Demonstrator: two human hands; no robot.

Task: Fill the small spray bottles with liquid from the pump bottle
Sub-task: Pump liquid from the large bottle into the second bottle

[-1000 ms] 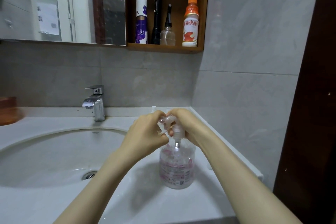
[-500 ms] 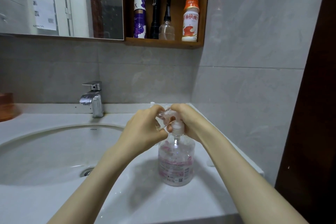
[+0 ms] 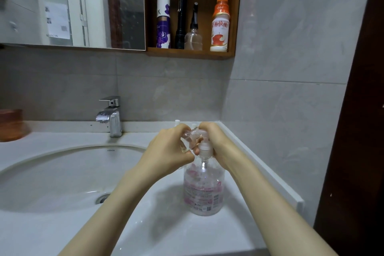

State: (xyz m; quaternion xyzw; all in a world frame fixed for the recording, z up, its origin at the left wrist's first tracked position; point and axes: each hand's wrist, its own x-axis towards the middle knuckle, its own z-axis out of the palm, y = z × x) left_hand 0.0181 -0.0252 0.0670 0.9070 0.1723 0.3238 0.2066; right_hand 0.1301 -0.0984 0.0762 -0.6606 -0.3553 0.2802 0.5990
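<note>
The left hand [image 3: 168, 149] grips a small spray bottle [image 3: 189, 138] at the spout of the pump bottle [image 3: 204, 191], which stands on the counter [image 3: 166, 233]. The right hand [image 3: 217, 141] clasps the pump bottle's top.

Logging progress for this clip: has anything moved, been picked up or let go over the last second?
Nothing visibly changed. The left hand still holds a small spray bottle at the nozzle of the pump bottle, and the right hand stays on the pump head. Only the view drifted slightly.

Left hand [image 3: 166, 151] holds small spray bottle [image 3: 190, 138] (clear); right hand [image 3: 217, 141] grips pump bottle [image 3: 204, 189] head.
</note>
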